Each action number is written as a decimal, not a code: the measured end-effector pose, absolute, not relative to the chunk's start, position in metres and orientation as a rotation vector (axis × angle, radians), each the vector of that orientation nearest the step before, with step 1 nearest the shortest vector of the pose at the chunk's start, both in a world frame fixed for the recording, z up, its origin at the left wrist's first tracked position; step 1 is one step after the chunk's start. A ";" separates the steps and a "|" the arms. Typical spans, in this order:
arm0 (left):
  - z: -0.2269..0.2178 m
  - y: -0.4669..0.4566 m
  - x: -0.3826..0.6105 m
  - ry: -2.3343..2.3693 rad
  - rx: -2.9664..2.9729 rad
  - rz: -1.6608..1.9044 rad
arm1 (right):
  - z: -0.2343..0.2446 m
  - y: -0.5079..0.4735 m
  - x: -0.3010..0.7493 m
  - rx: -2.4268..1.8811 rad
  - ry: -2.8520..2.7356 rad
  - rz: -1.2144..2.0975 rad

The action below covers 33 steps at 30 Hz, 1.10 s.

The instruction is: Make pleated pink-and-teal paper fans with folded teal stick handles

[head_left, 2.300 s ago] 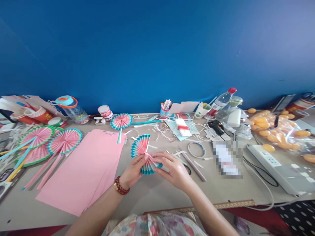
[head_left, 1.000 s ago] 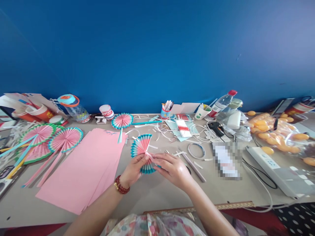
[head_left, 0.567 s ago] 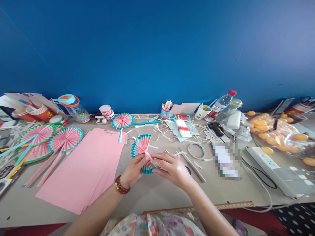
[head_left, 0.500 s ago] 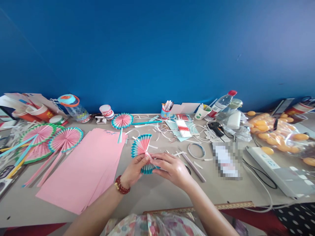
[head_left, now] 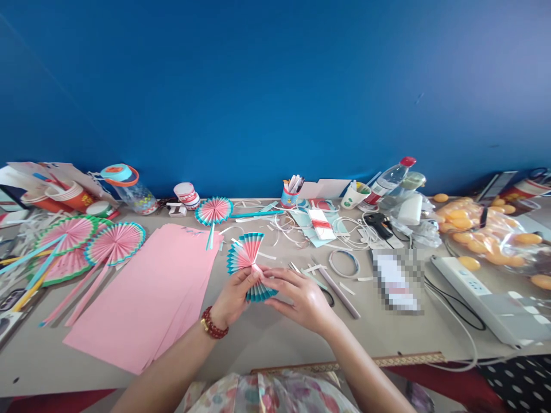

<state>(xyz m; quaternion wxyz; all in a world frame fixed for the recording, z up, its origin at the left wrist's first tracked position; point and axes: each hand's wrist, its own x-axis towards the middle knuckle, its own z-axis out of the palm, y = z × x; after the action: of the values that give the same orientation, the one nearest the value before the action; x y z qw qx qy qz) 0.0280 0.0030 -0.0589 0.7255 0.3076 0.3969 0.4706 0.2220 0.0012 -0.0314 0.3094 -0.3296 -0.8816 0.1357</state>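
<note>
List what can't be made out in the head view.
All in the head view:
- Pleated paper: partly covered by the left hand and right hand.
- Pixelated object: mosaic hides its details.
- Polka-dot fabric: cut off by the picture's bottom and right edges.

The held fan (head_left: 244, 254) is pink, edged teal. The paper (head_left: 146, 298) is plain pink, the worktop (head_left: 267, 344) greyish, the wall (head_left: 275, 97) deep blue. The bracelet (head_left: 212, 323) is dark red; multicoloured spots pattern the pale garment (head_left: 267, 396).

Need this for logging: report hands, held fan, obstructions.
Left hand holding fan at its middle. Right hand at same spot. Fan flared both ends. Paper strip beyond, not blocking.
</note>
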 end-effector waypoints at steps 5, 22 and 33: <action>-0.060 0.003 0.027 0.885 0.696 1.053 | -0.030 -0.001 0.218 -0.860 -2.289 0.390; -0.063 0.003 0.033 0.985 0.762 1.122 | -0.049 -0.006 0.199 -1.024 -2.179 0.051; -0.064 0.002 0.032 0.984 0.753 1.145 | -0.054 0.002 0.196 -1.110 -2.159 0.080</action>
<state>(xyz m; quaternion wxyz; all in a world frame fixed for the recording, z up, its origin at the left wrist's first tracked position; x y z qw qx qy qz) 0.0318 0.0021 -0.0636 0.6648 0.3334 0.4359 0.5068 0.1964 0.0024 -0.0537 0.3490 -0.4281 -0.8330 0.0310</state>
